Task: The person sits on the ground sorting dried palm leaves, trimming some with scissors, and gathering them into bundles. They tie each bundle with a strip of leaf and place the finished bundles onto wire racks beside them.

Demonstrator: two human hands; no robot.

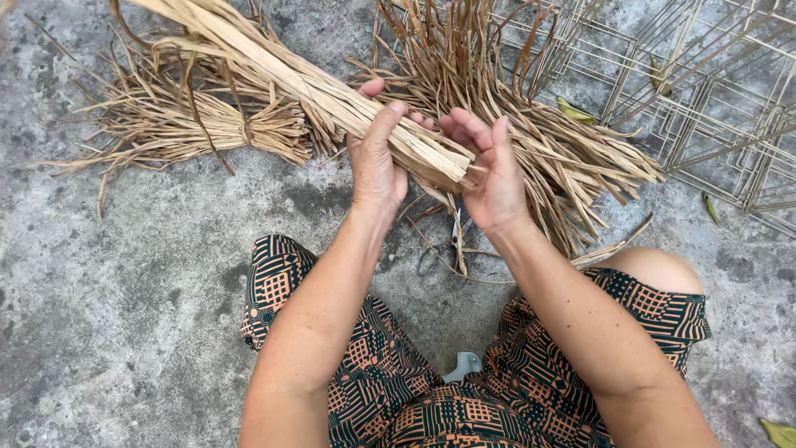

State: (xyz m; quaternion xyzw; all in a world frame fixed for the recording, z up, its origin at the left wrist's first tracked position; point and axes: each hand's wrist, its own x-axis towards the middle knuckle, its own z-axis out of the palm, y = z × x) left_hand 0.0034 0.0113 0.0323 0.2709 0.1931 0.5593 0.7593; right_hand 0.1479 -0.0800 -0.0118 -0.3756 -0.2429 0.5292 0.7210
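Head view, catalogued left to right. Item one: tied bundle of dried straw (195,124), lying on the concrete floor (124,290) at ten o'clock, loose ends fanned toward the left edge. Item two: flat sheaf of pale split strips (307,83), running from the top edge at eleven o'clock down to centre, its cut end at the hands. Item three: left hand (377,162), fingers wrapped round the sheaf just short of its cut end, thumb over the top. Item four: right hand (493,170), palm up beside the cut end, fingers half curled and touching it. Item five: one pair of scissors (444,249) on the floor at six o'clock of the hands, between the knees. Item six: loose heap of straw (564,158) at one o'clock. Item seven: wire frames (713,108), stacked at two o'clock, count unclear, holding nothing visible. Open floor: lower left and far right edge.
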